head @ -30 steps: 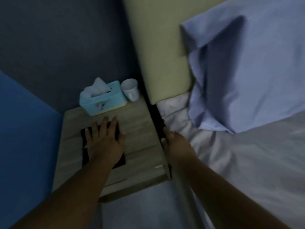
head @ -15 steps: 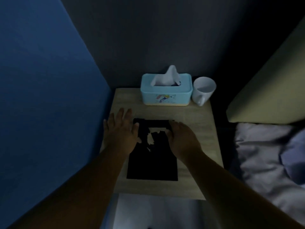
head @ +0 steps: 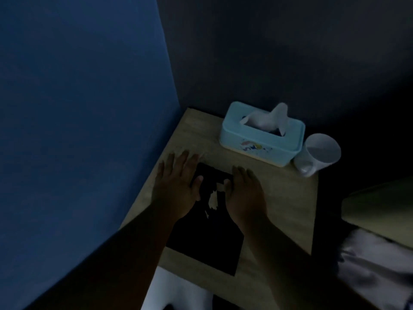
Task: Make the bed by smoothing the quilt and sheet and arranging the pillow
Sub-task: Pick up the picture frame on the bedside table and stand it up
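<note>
Both my hands lie flat, palms down, on a wooden bedside table (head: 279, 198). My left hand (head: 176, 189) and my right hand (head: 245, 193) rest side by side on the far end of a flat black rectangular thing (head: 207, 242), fingers spread, holding nothing. Only a corner of the bed shows at the lower right: crumpled white sheet (head: 375, 265) under the pale green headboard (head: 380, 213). The pillow and quilt are out of view. The room is dim.
A light blue tissue box (head: 261, 139) with a tissue sticking up stands at the table's back, a white cup (head: 317, 155) right of it. A blue wall (head: 78, 130) runs along the left, a dark wall behind. A dark gap separates table and bed.
My right hand left the sheet at the bed's edge and came onto the table beside my left hand. My view swung left, from the bed and pillow to the bedside table.
</note>
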